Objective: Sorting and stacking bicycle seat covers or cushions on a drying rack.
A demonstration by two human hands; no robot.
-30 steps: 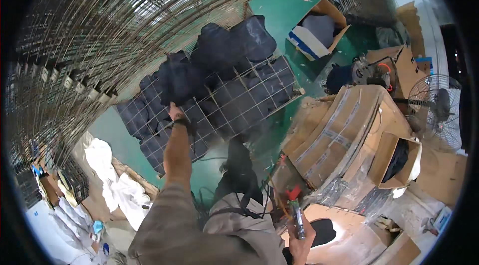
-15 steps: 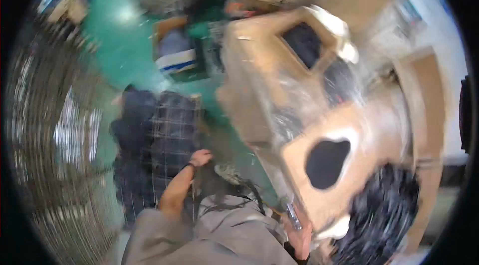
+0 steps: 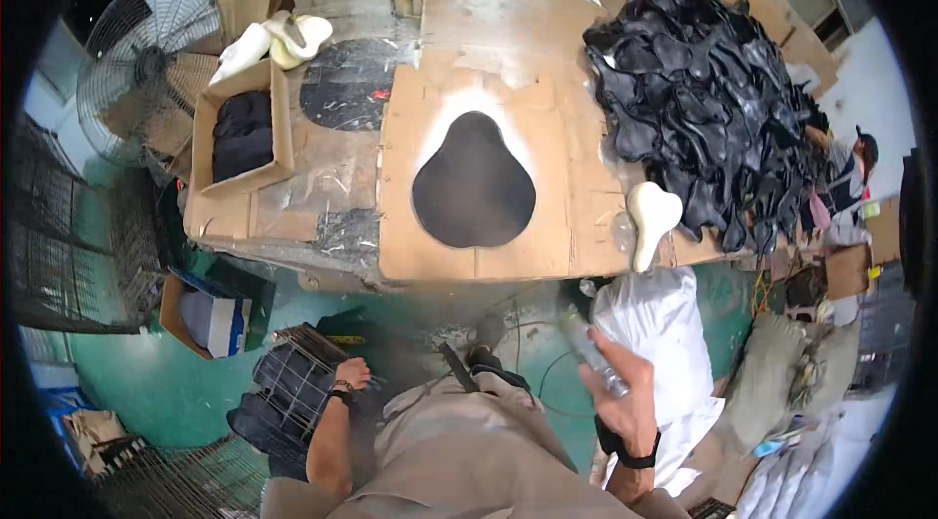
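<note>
My left hand (image 3: 352, 374) is low on the left, its fingers curled at the right edge of a wire rack (image 3: 305, 377). Dark padded pieces (image 3: 262, 426) lie against and below that rack. On the right, my right hand (image 3: 625, 390) is closed round a silver spray gun (image 3: 594, 348), its front end blurred. Ahead, on the cardboard-covered table (image 3: 401, 265), a black saddle-shaped pad (image 3: 474, 182) lies flat, with white overspray round its upper part. A cream saddle-shaped piece (image 3: 653, 221) sits at the table's front right.
A large heap of black saddle covers (image 3: 699, 99) fills the table's right. A cardboard box (image 3: 283, 113) with black pieces and more cream pieces (image 3: 293, 35) are at its left, beside a caged fan (image 3: 147, 64). White sacks (image 3: 650, 324) stand below; another person (image 3: 850, 167) is far right.
My view has swung right from the rack side to face the table. The spray gun has come up in my right hand; my left hand stays at the wire rack.
</note>
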